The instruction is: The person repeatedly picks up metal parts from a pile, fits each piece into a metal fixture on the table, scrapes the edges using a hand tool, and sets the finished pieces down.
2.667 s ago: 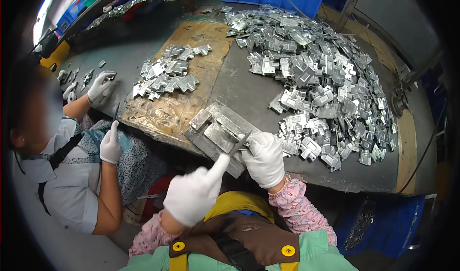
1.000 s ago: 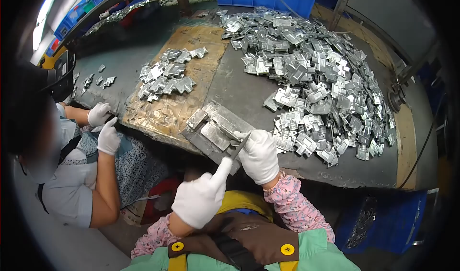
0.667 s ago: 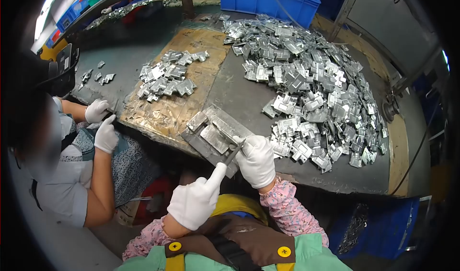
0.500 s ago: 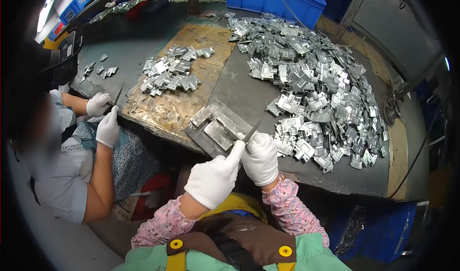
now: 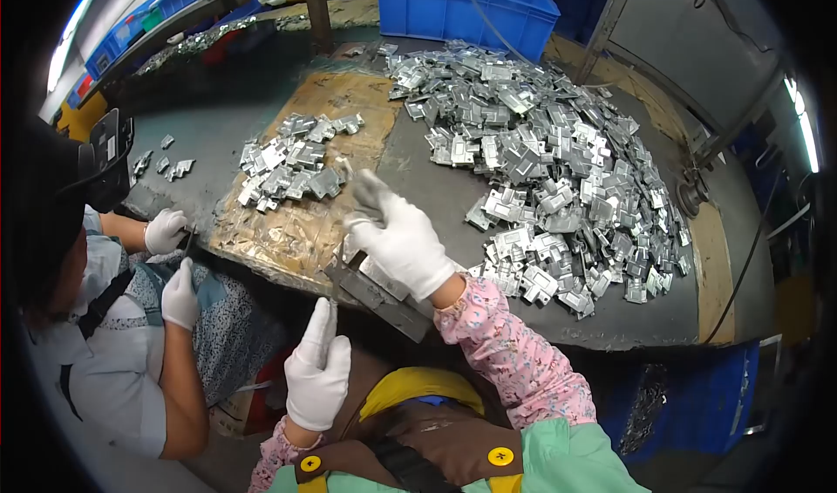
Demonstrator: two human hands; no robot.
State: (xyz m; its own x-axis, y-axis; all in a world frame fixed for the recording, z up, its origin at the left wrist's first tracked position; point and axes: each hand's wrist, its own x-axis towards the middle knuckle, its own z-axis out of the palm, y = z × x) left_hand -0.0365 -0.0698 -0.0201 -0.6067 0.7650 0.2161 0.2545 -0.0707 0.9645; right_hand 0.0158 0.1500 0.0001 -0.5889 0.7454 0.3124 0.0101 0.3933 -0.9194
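Observation:
My left hand [image 5: 317,373], in a white glove, is low in front of the table edge. Its fingers are closed on a thin, pointed, file-like tool [image 5: 336,275] that points up and away. Farther out, my right hand [image 5: 403,242], also gloved, reaches left over a dark metal block [image 5: 370,291] and partly hides it. The right thumb stands apart from the fingers, whose tips are blurred. Just beyond those fingertips is a small grey blur I cannot make out. A small heap of flat metal parts [image 5: 296,163] lies past it, on brown tape-covered board [image 5: 296,240].
A large pile of metal parts [image 5: 558,162] covers the right of the table. Behind it stands a blue crate [image 5: 466,9]. At left, a co-worker's gloved hands [image 5: 179,292] hold a thin tool. A metal post [image 5: 316,13] rises at the back.
My hands, together over the metal block before, are now apart. The right moved up and left toward the small heap; the left drew back left with the tool. The whole view shifted slightly.

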